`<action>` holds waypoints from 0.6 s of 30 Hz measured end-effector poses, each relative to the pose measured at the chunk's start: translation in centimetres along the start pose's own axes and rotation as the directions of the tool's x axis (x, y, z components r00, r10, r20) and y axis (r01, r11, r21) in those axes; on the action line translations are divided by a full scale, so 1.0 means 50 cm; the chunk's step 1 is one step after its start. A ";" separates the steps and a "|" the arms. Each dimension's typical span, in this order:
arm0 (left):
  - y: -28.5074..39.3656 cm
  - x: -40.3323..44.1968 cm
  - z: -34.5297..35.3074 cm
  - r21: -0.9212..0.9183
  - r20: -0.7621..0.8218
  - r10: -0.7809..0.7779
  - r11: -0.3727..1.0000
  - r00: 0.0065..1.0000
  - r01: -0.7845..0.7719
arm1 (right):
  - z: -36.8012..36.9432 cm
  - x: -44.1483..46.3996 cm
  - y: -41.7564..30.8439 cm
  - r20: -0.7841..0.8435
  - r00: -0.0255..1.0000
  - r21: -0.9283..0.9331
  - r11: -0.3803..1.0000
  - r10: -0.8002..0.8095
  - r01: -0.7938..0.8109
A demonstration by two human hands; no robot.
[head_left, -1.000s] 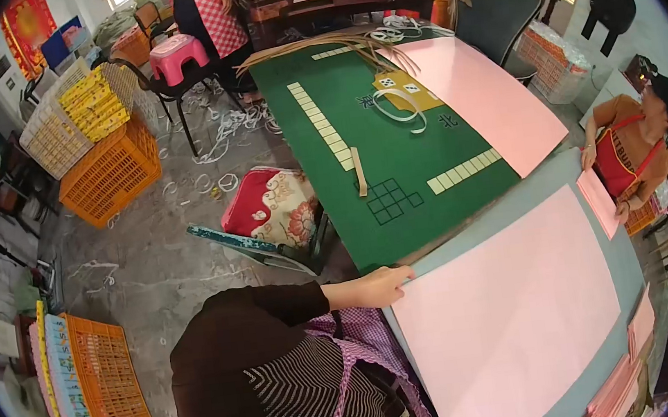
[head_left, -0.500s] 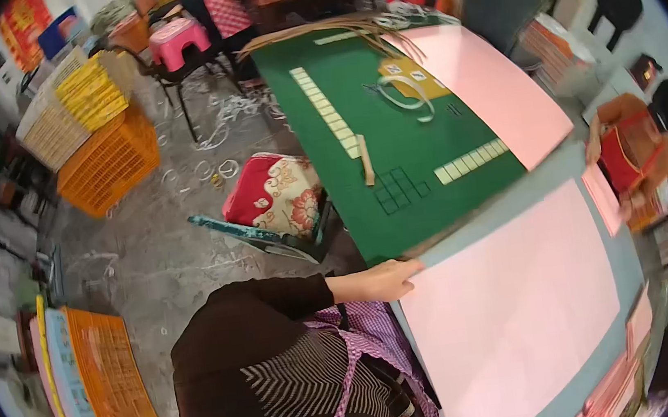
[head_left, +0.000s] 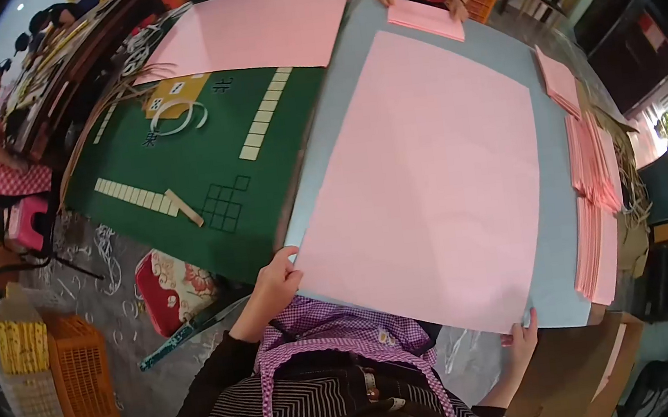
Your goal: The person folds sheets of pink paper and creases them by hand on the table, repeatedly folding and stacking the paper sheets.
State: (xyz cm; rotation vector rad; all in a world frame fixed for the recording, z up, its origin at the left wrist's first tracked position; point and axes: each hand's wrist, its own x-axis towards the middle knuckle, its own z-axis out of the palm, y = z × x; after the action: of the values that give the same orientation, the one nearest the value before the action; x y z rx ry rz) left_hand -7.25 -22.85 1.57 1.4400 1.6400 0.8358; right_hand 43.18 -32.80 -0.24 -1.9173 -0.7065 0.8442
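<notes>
A large pink sheet (head_left: 429, 173) lies flat on the blue-grey tabletop (head_left: 562, 290). At its near left corner my left hand (head_left: 278, 282) is closed, with thumb and fingers pinching the sheet's edge. My right hand (head_left: 522, 337) is at the near right corner, its fingers closed on the sheet's edge there and one finger pointing up. Folded pink sheets (head_left: 598, 244) are stacked along the table's right side. Across the table, a co-worker's hands rest on a folded pink stack (head_left: 425, 18).
On the left stands a green table (head_left: 265, 183) with another pink sheet (head_left: 248, 33), a white strap loop (head_left: 179, 117) and brown strips. A patterned chair (head_left: 178, 284) is below it. Orange crates (head_left: 81, 373) stand at lower left; a cardboard box (head_left: 575, 370) is at lower right.
The view has swung to the right, bringing the whole sheet and the co-worker nearer the middle. My right hand now shows at the sheet's near right corner; my left hand stays at the left corner.
</notes>
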 end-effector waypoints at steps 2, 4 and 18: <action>0.009 -0.002 -0.005 0.029 0.000 -0.007 1.000 1.000 0.007 | -0.002 0.001 0.005 -0.018 1.000 0.014 1.000 0.016 -0.015; 0.004 -0.003 -0.003 0.004 0.011 -0.020 1.000 1.000 0.020 | 0.004 -0.007 -0.009 0.001 1.000 0.036 0.999 0.002 -0.002; -0.002 0.008 -0.001 -0.076 0.036 -0.040 0.996 0.999 0.043 | -0.006 0.006 0.021 0.002 1.000 0.037 0.999 -0.015 0.015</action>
State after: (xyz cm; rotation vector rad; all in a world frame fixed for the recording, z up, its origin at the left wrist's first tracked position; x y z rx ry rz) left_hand -7.36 -22.47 1.43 1.3556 1.5901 0.8370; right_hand 43.74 -33.17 -1.13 -1.8760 -0.7016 0.8444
